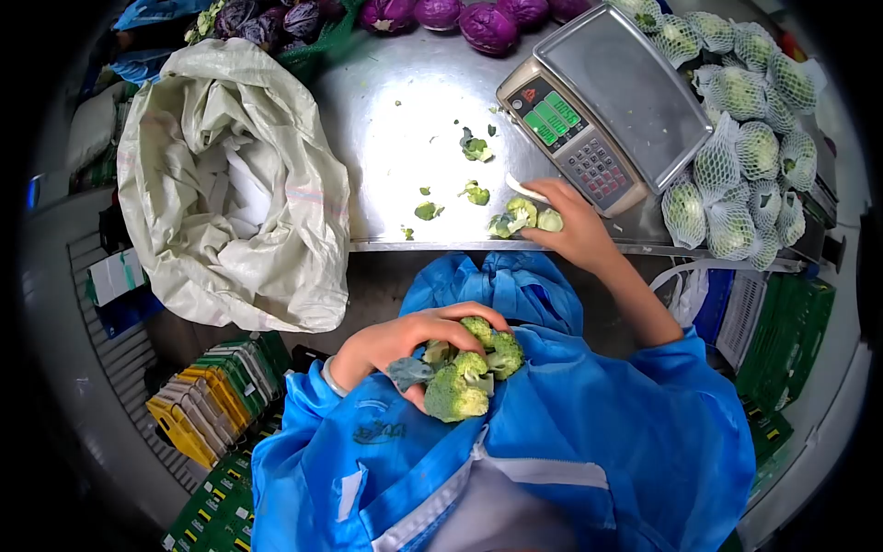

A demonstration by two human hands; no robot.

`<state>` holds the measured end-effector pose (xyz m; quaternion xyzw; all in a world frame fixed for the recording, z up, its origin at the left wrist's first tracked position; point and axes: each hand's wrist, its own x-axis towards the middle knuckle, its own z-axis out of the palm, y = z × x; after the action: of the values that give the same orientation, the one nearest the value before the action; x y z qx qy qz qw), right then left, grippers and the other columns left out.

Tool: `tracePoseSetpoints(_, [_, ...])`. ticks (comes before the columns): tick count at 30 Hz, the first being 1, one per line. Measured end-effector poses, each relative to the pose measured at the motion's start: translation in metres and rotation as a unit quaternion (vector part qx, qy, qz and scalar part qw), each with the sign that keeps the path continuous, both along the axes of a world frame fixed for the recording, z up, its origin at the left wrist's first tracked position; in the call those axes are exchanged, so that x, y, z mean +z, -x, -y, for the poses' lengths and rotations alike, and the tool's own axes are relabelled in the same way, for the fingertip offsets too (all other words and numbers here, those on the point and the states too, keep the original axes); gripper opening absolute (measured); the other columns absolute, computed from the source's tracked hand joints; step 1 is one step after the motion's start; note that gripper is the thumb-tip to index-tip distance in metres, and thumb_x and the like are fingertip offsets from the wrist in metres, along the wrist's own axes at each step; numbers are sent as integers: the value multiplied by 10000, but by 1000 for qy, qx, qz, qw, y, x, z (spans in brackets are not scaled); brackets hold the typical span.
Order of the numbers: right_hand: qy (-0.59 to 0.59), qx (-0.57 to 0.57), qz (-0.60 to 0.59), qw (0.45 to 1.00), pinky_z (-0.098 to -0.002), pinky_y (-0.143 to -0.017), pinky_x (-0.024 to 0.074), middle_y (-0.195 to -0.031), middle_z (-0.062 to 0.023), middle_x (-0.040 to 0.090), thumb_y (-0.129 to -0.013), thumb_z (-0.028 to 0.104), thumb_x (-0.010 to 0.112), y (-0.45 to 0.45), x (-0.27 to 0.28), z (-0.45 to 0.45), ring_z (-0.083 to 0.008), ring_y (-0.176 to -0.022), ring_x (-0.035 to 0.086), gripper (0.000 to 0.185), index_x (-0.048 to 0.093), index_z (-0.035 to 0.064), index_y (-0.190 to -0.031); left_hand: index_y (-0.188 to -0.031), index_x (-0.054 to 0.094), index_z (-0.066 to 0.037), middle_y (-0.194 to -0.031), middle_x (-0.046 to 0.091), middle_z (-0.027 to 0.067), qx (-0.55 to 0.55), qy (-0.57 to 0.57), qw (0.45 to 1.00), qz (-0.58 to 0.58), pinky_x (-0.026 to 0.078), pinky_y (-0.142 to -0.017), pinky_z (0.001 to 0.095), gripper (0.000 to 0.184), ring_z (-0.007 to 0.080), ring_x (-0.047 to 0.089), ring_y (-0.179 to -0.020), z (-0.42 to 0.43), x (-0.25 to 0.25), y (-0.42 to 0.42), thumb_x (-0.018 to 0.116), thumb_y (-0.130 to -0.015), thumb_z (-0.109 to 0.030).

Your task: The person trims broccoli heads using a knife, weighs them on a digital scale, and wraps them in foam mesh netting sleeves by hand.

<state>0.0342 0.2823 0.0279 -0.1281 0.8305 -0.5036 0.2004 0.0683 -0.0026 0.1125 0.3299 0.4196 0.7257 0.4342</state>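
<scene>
My left hand (405,342) is closed around a green broccoli head (457,386), held low in front of the blue jacket. One dark leaf sticks out beside its wrist side. At the front edge of the metal table, my right hand (575,228) has its fingers closed about some broccoli florets (521,213). A curved white item (527,189) shows by its index finger; I cannot make out what it is. Loose broccoli scraps (475,147) lie farther back on the steel surface.
A digital scale (596,164) with a metal pan stands beyond my right hand. Net-wrapped green vegetables (736,166) are piled at the right. Purple cabbages (487,28) line the back. A large white woven sack (313,198) stands open at the left. Stacked crates (216,396) are below left.
</scene>
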Motion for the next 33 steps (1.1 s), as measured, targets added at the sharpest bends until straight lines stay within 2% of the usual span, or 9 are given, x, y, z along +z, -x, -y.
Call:
tracePoseSetpoints(1, [-112,-34,-79,990,-494,-1013,399,-1373,-129,459,-704,175,768,-4,-31,7,-363,-1228,469,667,514,115,-1317,-1183,568,-32,-1332,409,280,-3,-1,1000,0,390,-997,494,743,412,462,-1206,0,-1,0,823,-667,-501])
tracePoseSetpoints(4, [-276,89,-244,925,-480,-950,436,-1310,-104,491,-696,225,783,-12,-93,33,-325,-1174,497,631,543,171,-1277,-1203,555,-36,-1331,412,276,-3,-10,1000,7,393,-993,492,754,412,464,-1202,-3,-7,-6,826,-668,-493])
tracePoseSetpoints(8, [-255,244,-238,905,-427,-835,441,-1206,-53,526,-715,328,759,5,-116,49,-248,-1041,527,472,586,169,-1124,-1204,550,-41,-1345,402,272,23,-21,999,35,391,-995,489,718,399,462,-1207,3,-12,-18,835,-677,-437])
tracePoseSetpoints(11, [-222,259,-254,905,-408,-797,422,-1100,-37,552,-763,376,710,7,-131,37,-236,-993,529,406,591,168,-1090,-1203,552,-50,-1352,400,268,55,-28,997,51,390,-993,495,679,389,445,-1225,8,-16,-30,844,-683,-373])
tracePoseSetpoints(18, [-241,139,-279,919,-396,-754,421,-898,-63,564,-760,300,674,-4,-152,54,-248,-880,559,268,577,100,-908,-1249,542,-73,-1351,398,266,57,-74,994,64,363,-1007,501,702,381,417,-1242,38,-20,-1,840,-691,-377])
tracePoseSetpoints(21, [-219,-28,-259,940,-411,-696,440,-845,-60,565,-722,274,677,3,-141,73,-281,-780,569,250,553,88,-836,-1238,549,-69,-1342,407,263,11,-64,994,83,361,-1006,500,708,384,415,-1243,64,-22,26,837,-684,-403])
tracePoseSetpoints(25, [-237,-176,-153,943,-453,-721,521,-1234,-153,511,-693,294,714,52,-82,105,-356,-879,631,590,520,142,-1229,-1232,551,-69,-1358,404,247,-43,-81,996,8,350,-1017,484,723,377,407,-1257,93,-44,60,858,-649,-368])
tracePoseSetpoints(28, [-304,-97,-4,948,-438,-774,545,-1388,-174,387,-676,282,742,77,-116,114,-375,-955,635,773,414,232,-1374,-1258,548,-112,-1381,389,235,-27,-86,993,73,353,-1022,478,740,366,397,-1269,103,-51,67,866,-634,-352])
tracePoseSetpoints(33, [-401,-14,0,916,-416,-756,555,-1363,-159,414,-661,276,760,58,-102,141,-358,-937,635,765,438,251,-1355,-1287,532,-149,-1397,371,233,-29,-97,991,89,366,-1017,477,751,367,416,-1252,127,-64,89,858,-646,-364])
